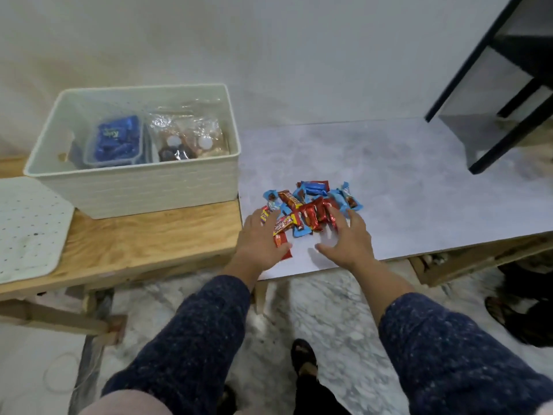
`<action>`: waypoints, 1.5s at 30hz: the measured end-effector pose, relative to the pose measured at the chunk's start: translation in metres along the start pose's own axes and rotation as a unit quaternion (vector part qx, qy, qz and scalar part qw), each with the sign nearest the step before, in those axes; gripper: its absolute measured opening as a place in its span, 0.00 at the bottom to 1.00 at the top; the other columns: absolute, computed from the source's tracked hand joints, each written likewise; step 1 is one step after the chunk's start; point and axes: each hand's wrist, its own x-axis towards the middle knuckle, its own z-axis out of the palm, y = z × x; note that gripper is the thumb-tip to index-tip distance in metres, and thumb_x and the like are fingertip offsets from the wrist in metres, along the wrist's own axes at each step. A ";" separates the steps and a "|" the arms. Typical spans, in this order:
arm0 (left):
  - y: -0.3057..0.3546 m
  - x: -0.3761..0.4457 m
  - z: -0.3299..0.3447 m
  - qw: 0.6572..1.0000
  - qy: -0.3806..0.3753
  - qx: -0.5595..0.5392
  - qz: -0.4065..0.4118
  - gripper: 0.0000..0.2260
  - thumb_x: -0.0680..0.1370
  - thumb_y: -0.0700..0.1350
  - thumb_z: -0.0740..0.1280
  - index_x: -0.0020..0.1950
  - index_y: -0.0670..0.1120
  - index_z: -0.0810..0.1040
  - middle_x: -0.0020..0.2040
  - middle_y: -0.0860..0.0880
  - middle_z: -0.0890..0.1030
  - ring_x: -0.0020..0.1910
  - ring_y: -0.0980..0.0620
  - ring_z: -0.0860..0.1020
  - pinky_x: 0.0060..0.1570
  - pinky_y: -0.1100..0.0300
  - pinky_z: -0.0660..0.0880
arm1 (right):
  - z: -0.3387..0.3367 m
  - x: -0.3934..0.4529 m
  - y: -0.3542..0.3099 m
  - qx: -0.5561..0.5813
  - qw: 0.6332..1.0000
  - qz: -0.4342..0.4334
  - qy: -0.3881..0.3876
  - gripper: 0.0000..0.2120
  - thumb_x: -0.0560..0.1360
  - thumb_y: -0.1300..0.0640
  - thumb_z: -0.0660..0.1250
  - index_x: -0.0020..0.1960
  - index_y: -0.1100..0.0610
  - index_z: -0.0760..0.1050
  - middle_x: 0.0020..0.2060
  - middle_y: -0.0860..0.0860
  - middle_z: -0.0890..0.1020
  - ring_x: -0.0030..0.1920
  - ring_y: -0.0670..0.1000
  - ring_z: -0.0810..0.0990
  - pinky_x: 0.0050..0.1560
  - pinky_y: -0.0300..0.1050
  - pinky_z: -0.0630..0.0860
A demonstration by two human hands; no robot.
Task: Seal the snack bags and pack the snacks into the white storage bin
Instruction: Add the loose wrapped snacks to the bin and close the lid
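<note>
Both hands lie spread on the pile of wrapped snacks [311, 209] near the marble worktop's [419, 181] front edge: left hand [261, 238] fingers loosely extended over wrappers, right hand [347, 238] fingers splayed, touching red ones. The white storage bin [143, 187], holding sealed bags, sits on the wooden bench [143, 241] by a white wall.

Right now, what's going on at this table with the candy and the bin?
A person is gathering a pile of wrapped candies on the grey tabletop. The left hand lies spread on the pile's left edge, and the right hand is open at its right side; neither has lifted anything. The white storage bin stands to the left on a wooden bench and already holds clear snack bags and a container of blue packets.
</note>
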 end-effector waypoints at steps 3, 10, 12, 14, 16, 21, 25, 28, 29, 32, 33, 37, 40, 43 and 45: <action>0.012 0.018 0.031 0.999 0.047 0.011 -0.017 0.41 0.70 0.65 0.67 0.76 0.60 0.50 0.77 0.41 0.46 0.76 0.38 0.49 0.70 0.38 0.60 | 0.010 0.031 0.027 -0.042 0.999 -0.029 0.007 0.50 0.64 0.33 0.70 0.76 0.40 0.44 0.77 0.54 0.43 0.77 0.60 0.43 0.75 0.61 0.52; 0.013 0.066 0.068 0.991 0.133 0.002 -0.034 0.38 0.64 0.74 0.59 0.72 0.63 0.60 0.75 0.40 0.54 0.73 0.31 0.54 0.68 0.36 0.58 | 0.024 0.106 0.052 0.000 0.989 -0.146 0.005 0.49 0.60 0.29 0.70 0.74 0.37 0.52 0.77 0.51 0.41 0.77 0.58 0.37 0.74 0.66 0.41; 0.011 0.076 0.073 0.983 0.184 -0.015 -0.007 0.33 0.65 0.70 0.63 0.67 0.57 0.70 0.71 0.39 0.65 0.70 0.34 0.63 0.67 0.41 0.64 | 0.031 0.118 0.055 0.000 0.986 -0.169 0.009 0.44 0.60 0.28 0.68 0.72 0.38 0.59 0.77 0.51 0.46 0.77 0.58 0.41 0.74 0.65 0.44; 0.013 0.082 0.073 0.973 0.229 -0.030 0.010 0.28 0.67 0.65 0.66 0.61 0.50 0.77 0.64 0.39 0.71 0.64 0.38 0.70 0.63 0.47 0.69 | 0.037 0.124 0.057 -0.006 0.981 -0.184 0.057 0.39 0.61 0.27 0.67 0.68 0.41 0.67 0.75 0.52 0.55 0.75 0.58 0.51 0.72 0.62 0.54; 0.016 0.085 0.073 0.966 0.255 -0.038 0.017 0.22 0.70 0.60 0.66 0.56 0.45 0.79 0.57 0.39 0.74 0.56 0.40 0.74 0.55 0.49 0.75 | 0.039 0.126 0.058 -0.020 0.974 -0.198 0.111 0.35 0.61 0.28 0.67 0.63 0.44 0.72 0.71 0.53 0.65 0.70 0.58 0.61 0.63 0.57 0.63; 0.028 0.080 0.070 0.970 0.244 -0.001 0.020 0.14 0.71 0.48 0.67 0.49 0.39 0.78 0.46 0.39 0.77 0.40 0.40 0.78 0.35 0.58 0.72 | 0.038 0.130 0.061 0.004 0.962 -0.225 0.158 0.27 0.65 0.39 0.71 0.60 0.51 0.75 0.59 0.56 0.73 0.58 0.59 0.71 0.50 0.53 0.76; 0.033 0.082 0.065 0.970 0.241 0.028 0.005 0.12 0.68 0.46 0.70 0.42 0.38 0.76 0.37 0.39 0.77 0.30 0.39 0.77 0.27 0.60 0.67 | 0.029 0.132 0.062 0.086 0.964 -0.211 0.140 0.22 0.67 0.52 0.71 0.60 0.53 0.73 0.56 0.56 0.70 0.57 0.56 0.70 0.48 0.47 0.76; 0.034 0.084 0.064 0.963 0.263 0.050 0.019 0.12 0.66 0.47 0.73 0.40 0.39 0.77 0.34 0.41 0.79 0.29 0.40 0.78 0.25 0.59 0.72 | 0.023 0.133 0.062 0.109 0.963 -0.205 0.139 0.20 0.67 0.57 0.71 0.58 0.53 0.73 0.55 0.54 0.68 0.55 0.55 0.70 0.48 0.44 0.74; 0.035 0.084 0.062 0.962 0.268 0.048 0.026 0.12 0.66 0.46 0.74 0.41 0.39 0.78 0.34 0.41 0.80 0.30 0.40 0.79 0.25 0.59 0.73 | 0.021 0.132 0.062 0.117 0.962 -0.202 0.144 0.20 0.67 0.58 0.70 0.57 0.53 0.74 0.54 0.54 0.68 0.54 0.55 0.71 0.47 0.44 0.74; 0.044 0.081 0.048 0.964 0.264 0.028 0.024 0.11 0.70 0.45 0.71 0.45 0.39 0.78 0.39 0.40 0.81 0.36 0.40 0.80 0.31 0.56 0.74 | 0.007 0.129 0.057 0.133 0.957 -0.202 0.159 0.17 0.67 0.59 0.70 0.56 0.54 0.75 0.51 0.55 0.69 0.50 0.57 0.74 0.45 0.47 0.77; 0.049 0.081 0.039 0.967 0.254 0.023 0.004 0.11 0.72 0.45 0.70 0.48 0.39 0.77 0.43 0.40 0.81 0.40 0.40 0.79 0.35 0.55 0.74 | -0.002 0.128 0.055 0.133 0.957 -0.206 0.157 0.17 0.67 0.59 0.70 0.56 0.55 0.75 0.51 0.56 0.70 0.49 0.58 0.74 0.45 0.49 0.78; 0.067 0.078 -0.008 0.971 0.237 0.007 -0.044 0.10 0.76 0.45 0.64 0.53 0.41 0.74 0.48 0.42 0.77 0.47 0.41 0.76 0.41 0.54 0.68 | -0.043 0.125 0.032 0.123 0.957 -0.215 0.154 0.18 0.67 0.61 0.71 0.56 0.57 0.75 0.54 0.59 0.70 0.52 0.59 0.73 0.47 0.49 0.77; 0.071 0.075 -0.053 0.964 0.266 0.014 -0.028 0.10 0.75 0.45 0.64 0.52 0.41 0.74 0.47 0.42 0.76 0.44 0.41 0.76 0.40 0.55 0.68 | -0.074 0.125 -0.001 0.117 0.952 -0.229 0.165 0.19 0.66 0.60 0.73 0.56 0.56 0.74 0.55 0.58 0.69 0.53 0.59 0.73 0.49 0.50 0.78; 0.059 0.069 -0.103 0.954 0.300 0.024 -0.015 0.11 0.75 0.45 0.66 0.53 0.39 0.75 0.48 0.40 0.77 0.45 0.40 0.76 0.40 0.52 0.69 | -0.095 0.123 -0.051 0.124 0.942 -0.258 0.178 0.19 0.65 0.61 0.72 0.56 0.55 0.75 0.54 0.58 0.69 0.52 0.59 0.74 0.48 0.50 0.78; 0.042 0.064 -0.134 0.946 0.323 0.018 -0.018 0.11 0.74 0.44 0.67 0.53 0.39 0.75 0.49 0.39 0.78 0.46 0.38 0.77 0.41 0.50 0.71 | -0.102 0.120 -0.091 0.141 0.930 -0.284 0.187 0.18 0.64 0.62 0.71 0.54 0.56 0.75 0.52 0.57 0.70 0.50 0.59 0.75 0.46 0.49 0.78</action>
